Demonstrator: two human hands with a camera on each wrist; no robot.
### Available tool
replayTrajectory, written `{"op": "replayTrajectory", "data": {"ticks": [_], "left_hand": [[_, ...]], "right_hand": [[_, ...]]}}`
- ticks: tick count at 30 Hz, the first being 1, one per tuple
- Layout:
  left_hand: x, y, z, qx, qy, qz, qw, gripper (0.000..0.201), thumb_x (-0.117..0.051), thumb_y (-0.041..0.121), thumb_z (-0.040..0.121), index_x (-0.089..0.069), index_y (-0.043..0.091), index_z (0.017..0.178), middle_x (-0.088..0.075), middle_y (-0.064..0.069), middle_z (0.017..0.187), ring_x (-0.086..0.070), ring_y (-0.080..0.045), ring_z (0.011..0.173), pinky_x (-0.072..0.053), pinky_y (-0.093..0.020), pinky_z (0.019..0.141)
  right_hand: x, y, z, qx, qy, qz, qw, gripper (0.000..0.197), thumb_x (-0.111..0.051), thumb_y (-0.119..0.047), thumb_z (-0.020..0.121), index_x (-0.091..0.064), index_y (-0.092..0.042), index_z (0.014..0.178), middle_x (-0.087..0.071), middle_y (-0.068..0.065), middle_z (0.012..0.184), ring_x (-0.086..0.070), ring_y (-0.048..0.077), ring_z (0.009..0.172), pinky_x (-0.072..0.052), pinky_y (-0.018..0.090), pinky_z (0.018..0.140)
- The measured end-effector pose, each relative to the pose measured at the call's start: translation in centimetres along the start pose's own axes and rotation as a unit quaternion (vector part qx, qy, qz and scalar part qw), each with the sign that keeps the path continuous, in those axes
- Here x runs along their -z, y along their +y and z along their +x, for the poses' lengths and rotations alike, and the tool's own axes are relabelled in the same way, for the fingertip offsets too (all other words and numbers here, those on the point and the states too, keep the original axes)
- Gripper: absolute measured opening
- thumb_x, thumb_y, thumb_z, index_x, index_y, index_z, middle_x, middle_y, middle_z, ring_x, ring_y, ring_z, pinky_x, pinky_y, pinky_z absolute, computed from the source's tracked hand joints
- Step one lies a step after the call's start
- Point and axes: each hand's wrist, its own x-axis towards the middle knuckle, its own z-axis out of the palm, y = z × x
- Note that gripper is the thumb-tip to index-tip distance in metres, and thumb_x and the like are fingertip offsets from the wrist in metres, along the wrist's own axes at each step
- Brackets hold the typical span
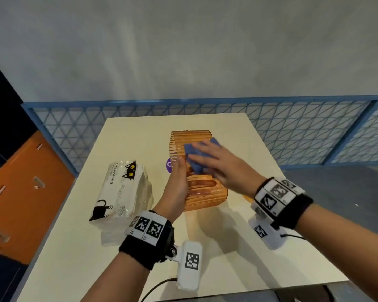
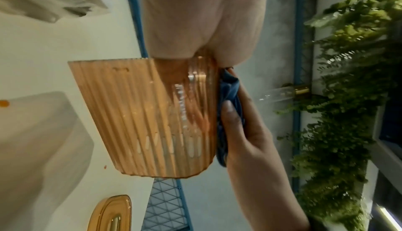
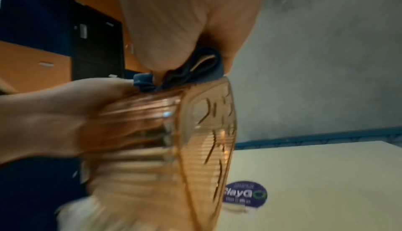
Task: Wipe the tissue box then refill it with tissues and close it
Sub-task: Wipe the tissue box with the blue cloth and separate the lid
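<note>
An orange see-through ribbed tissue box [image 1: 191, 138] lies lengthwise on the middle of the cream table [image 1: 227, 258], its slot facing up. My left hand [image 1: 179, 179] grips its left side; through the box [image 3: 152, 140] its fingers [image 3: 54, 111] show curled round the wall. My right hand [image 1: 216, 164] presses a blue cloth [image 1: 196, 155] flat on the box top with spread fingers. In the left wrist view the cloth [image 2: 228, 87] is bunched between the box [image 2: 141, 123] and the right hand's thumb [image 2: 230, 114]. A white tissue pack [image 1: 122, 190] with black cats lies left of the box.
An orange lid [image 2: 113, 214] lies on the table right of the box, mostly hidden behind my right wrist in the head view. A purple sticker [image 1: 169, 165] sits by the box. A blue mesh fence [image 1: 292, 131] runs behind the table; orange and dark cabinets [image 1: 20, 192] stand left.
</note>
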Motion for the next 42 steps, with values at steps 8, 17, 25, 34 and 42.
{"op": "replayTrajectory", "data": {"ticks": [8, 17, 25, 34, 42], "left_hand": [[1.1, 0.4, -0.2, -0.028, 0.024, 0.004, 0.999, 0.064, -0.02, 0.059, 0.094, -0.054, 0.018, 0.13, -0.066, -0.012, 0.121, -0.066, -0.025, 0.107, -0.053, -0.039, 0.093], [0.1, 2.2, -0.4, -0.099, 0.019, 0.086, 0.991, 0.047, -0.016, 0.047, 0.1, -0.049, 0.024, 0.122, -0.075, 0.007, 0.08, -0.073, -0.011, 0.068, -0.059, -0.027, 0.06], [0.1, 1.2, -1.1, -0.078, 0.053, 0.015, 0.995, 0.076, -0.032, 0.067, 0.081, -0.057, 0.01, 0.125, -0.065, -0.015, 0.121, -0.061, -0.031, 0.114, -0.042, -0.048, 0.105], [-1.2, 1.5, -2.1, -0.117, -0.02, 0.133, 0.984, 0.032, -0.027, 0.044, 0.097, -0.051, 0.034, 0.116, -0.072, 0.006, 0.093, -0.073, -0.011, 0.077, -0.059, -0.029, 0.064], [0.2, 4.1, -1.9, -0.159, -0.017, 0.131, 0.979, 0.024, -0.036, 0.022, 0.101, -0.055, 0.026, 0.114, -0.069, -0.001, 0.107, -0.069, -0.018, 0.088, -0.058, -0.038, 0.071]], "right_hand": [[-2.5, -3.6, -2.6, 0.057, 0.048, 0.007, 0.997, 0.049, -0.023, -0.04, 0.098, -0.039, -0.023, 0.141, -0.038, 0.003, 0.15, -0.023, 0.025, 0.142, -0.018, 0.044, 0.115], [1.5, -0.1, 4.2, -0.063, 0.093, 0.047, 0.993, 0.048, -0.044, -0.017, 0.096, -0.037, -0.018, 0.144, -0.033, 0.005, 0.152, -0.022, 0.028, 0.144, -0.026, 0.046, 0.117], [-2.0, -2.5, -2.4, 0.1, 0.059, -0.015, 0.993, 0.044, -0.036, -0.033, 0.097, -0.037, -0.025, 0.14, -0.046, 0.003, 0.144, -0.034, 0.026, 0.139, -0.036, 0.047, 0.11], [3.5, 0.3, 2.5, -0.125, 0.244, 0.192, 0.942, 0.044, -0.06, -0.01, 0.088, -0.054, -0.018, 0.131, -0.049, 0.001, 0.138, -0.038, 0.007, 0.125, -0.024, 0.003, 0.102], [0.9, -1.9, -1.5, 0.047, 0.224, -0.005, 0.974, 0.044, -0.057, -0.015, 0.087, -0.05, -0.024, 0.129, -0.05, 0.006, 0.14, -0.033, 0.023, 0.135, -0.028, 0.027, 0.113]]}}
